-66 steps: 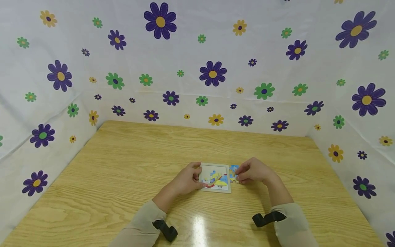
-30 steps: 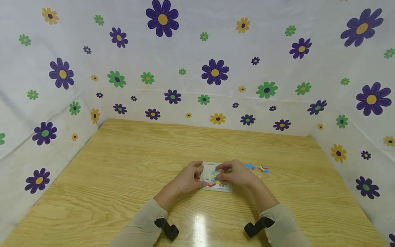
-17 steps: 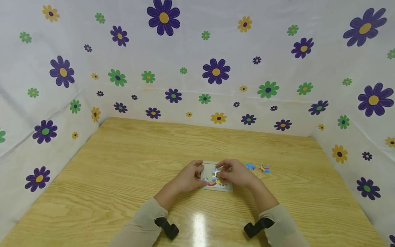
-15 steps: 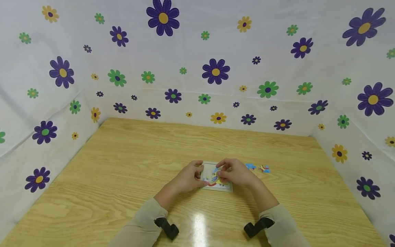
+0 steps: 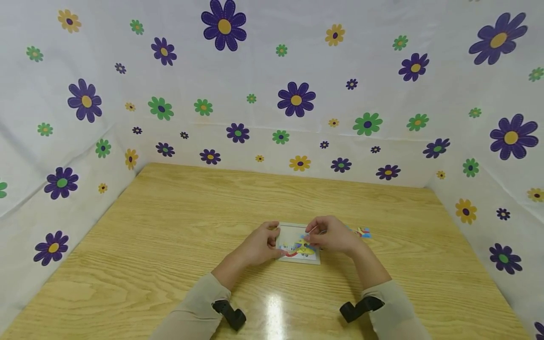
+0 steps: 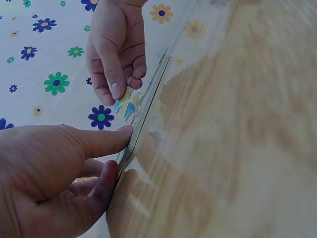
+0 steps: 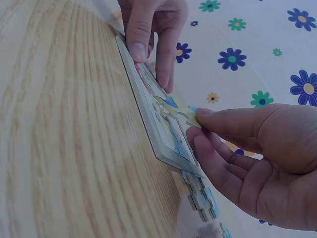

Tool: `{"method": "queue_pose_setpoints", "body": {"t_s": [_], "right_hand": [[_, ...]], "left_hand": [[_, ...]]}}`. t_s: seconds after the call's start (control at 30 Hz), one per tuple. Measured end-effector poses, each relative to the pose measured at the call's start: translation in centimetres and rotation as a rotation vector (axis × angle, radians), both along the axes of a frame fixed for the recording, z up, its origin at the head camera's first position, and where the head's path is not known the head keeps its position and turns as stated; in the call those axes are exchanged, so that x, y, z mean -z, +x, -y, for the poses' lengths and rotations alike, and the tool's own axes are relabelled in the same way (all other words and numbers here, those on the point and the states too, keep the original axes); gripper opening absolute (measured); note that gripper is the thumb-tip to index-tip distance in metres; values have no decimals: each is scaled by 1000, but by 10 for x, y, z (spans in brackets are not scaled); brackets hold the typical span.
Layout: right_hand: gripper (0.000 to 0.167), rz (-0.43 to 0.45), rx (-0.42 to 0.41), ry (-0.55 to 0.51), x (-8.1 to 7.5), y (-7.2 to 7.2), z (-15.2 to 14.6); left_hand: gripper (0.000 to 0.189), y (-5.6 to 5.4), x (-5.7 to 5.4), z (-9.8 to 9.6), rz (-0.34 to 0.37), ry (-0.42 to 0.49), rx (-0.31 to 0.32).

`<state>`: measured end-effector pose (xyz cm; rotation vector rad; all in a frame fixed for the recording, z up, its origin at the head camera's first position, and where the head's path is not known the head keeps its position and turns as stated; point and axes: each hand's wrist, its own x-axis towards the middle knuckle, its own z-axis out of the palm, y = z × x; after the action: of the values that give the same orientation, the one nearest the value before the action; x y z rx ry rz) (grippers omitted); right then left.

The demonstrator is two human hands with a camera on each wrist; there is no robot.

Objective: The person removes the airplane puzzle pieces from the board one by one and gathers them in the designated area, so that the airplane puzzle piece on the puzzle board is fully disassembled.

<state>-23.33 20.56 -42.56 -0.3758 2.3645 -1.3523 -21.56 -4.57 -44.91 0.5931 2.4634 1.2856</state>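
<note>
Basically, floral cloth [image 5: 259, 71] surrounds the tabletop [image 5: 178, 212]; the right hand [image 5: 333, 234] partly blocks the loose pieces [image 5: 364, 232] in head view. It pinches a yellow-blue piece [image 6: 130, 104] over the right part of the puzzle frame [image 5: 299, 261]; left hand [image 5: 255, 243] grips the opposite edge. One frame, one held piece, two loose visible.

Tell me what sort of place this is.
Probably a screened-off tabletop recording setup: a white flower-printed sheet-like backdrop stands along three sides of a light-brown wood-grain table, and a curved black device, perhaps a camera mount, sits at each wrist.
</note>
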Motion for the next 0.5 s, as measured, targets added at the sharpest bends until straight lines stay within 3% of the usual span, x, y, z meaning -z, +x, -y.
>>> {"method": "queue_pose_setpoints", "body": {"t_s": [0.2,0.5], "right_hand": [[24,34,-68,-9,-1,-1,-13],[32,126,-38,-71,-4,-5,-46]], "left_hand": [[64,0,2,1,-11,-9,6],[67,-1,3,-1,-3,-5,-12]]}}
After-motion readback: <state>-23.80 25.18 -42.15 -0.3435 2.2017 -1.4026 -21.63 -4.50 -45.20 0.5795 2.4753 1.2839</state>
